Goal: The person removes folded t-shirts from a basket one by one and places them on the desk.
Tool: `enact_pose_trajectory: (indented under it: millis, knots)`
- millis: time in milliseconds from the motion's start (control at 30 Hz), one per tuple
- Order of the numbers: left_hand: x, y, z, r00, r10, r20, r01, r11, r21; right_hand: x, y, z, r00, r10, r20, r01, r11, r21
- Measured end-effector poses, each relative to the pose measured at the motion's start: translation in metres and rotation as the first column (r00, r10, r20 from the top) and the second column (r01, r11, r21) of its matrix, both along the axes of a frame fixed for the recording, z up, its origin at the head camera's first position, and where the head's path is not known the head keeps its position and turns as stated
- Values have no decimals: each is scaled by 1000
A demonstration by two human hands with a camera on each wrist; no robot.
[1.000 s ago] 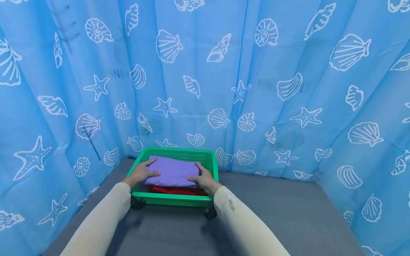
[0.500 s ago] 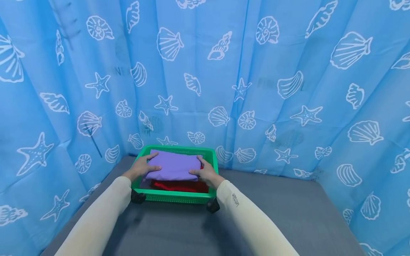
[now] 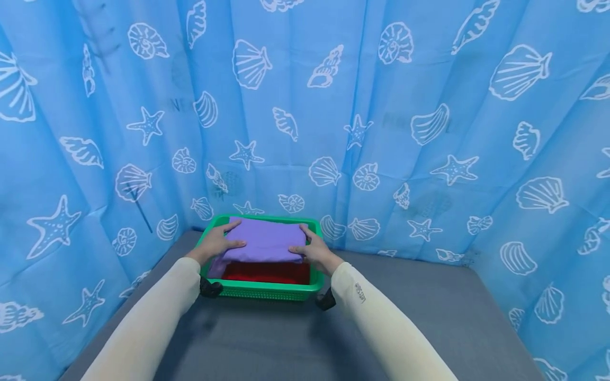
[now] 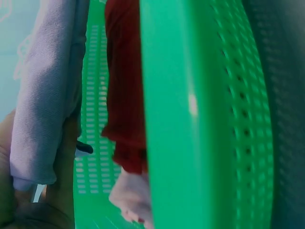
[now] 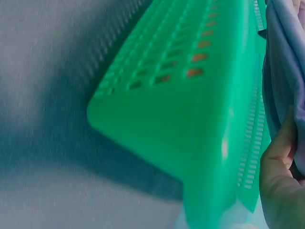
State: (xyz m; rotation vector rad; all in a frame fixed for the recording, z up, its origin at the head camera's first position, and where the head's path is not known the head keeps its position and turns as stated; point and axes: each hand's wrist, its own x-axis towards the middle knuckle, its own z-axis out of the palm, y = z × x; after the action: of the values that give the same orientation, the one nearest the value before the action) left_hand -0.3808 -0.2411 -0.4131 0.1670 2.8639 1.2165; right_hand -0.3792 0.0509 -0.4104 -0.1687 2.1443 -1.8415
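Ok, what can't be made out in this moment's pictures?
Head view: the far part of the red cloth, hidden by the purple cloth.
Head view: some fingers of the left hand and right hand, behind the purple cloth.
Left wrist view: part of the red cloth, behind the green basket.
Right wrist view: the purple cloth's remainder, cut off by the right edge.

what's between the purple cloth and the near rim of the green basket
In the head view, red cloth lies between the purple cloth and the green basket's near rim, with some purple fabric at its left end.
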Motion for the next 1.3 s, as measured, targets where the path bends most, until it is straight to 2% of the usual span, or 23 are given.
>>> enact_pose_trajectory:
  millis: [367, 500, 667, 867, 1133, 1300]
  knots:
    - [-10, 41, -2, 998, -31, 48, 26, 993, 111, -2, 43, 9, 998, -46, -37, 50, 993, 108]
    - [-12, 56, -4, 997, -61, 50, 53, 986, 155, -3, 60, 8, 997, -49, -52, 55, 991, 122]
    - [-17, 75, -6, 997, -66, 48, 56, 980, 192, -5, 81, 4, 998, -41, -43, 45, 994, 97]
    - [-19, 101, -9, 996, -70, 50, 59, 979, 194, -7, 106, -2, 998, -65, -11, 66, 995, 74]
    - [-21, 131, -14, 996, -81, 44, 69, 970, 234, -4, 132, -2, 997, -82, 4, 82, 994, 76]
    - [-21, 146, -13, 995, -88, 43, 74, 965, 251, -3, 147, -1, 997, -82, 12, 81, 996, 40]
